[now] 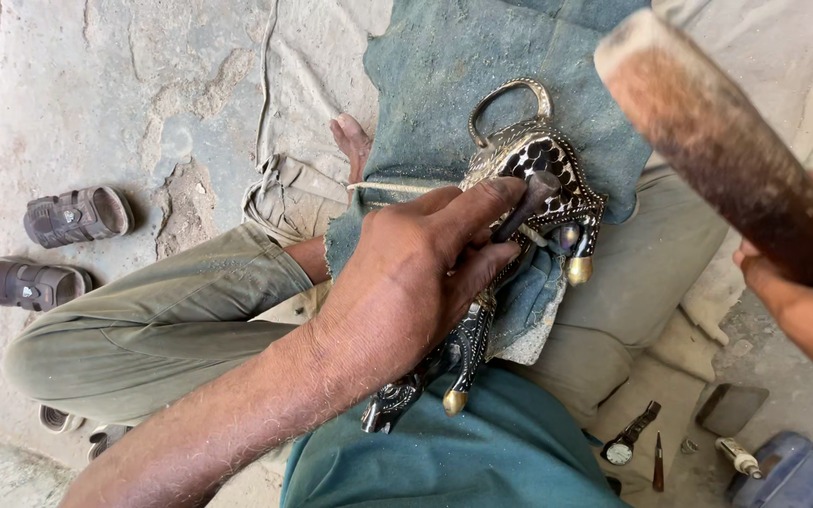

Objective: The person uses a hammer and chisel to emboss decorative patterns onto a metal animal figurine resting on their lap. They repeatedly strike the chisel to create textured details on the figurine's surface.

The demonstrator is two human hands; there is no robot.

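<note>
Left hand [406, 282], grip closed around a dark metal punch [527, 202], tip set against the back of an ornate black-and-silver animal figurine [529, 179]. Figurine lying across the lap on a blue-green cloth [444, 66], brass-tipped legs [578, 270] pointing toward the viewer, looped metal ring [510, 99] at the far end. Right hand [806, 310], grip closed on a wooden hammer handle [717, 141], raised above and to the right of the figurine, blurred by nearness to the camera. Crossed legs in olive trousers [152, 329] on a cracked concrete floor [96, 94]. Two brown sandals [54, 245] at left. Wristwatch [628, 437] and small chisel [658, 463] on the floor at lower right.
</note>
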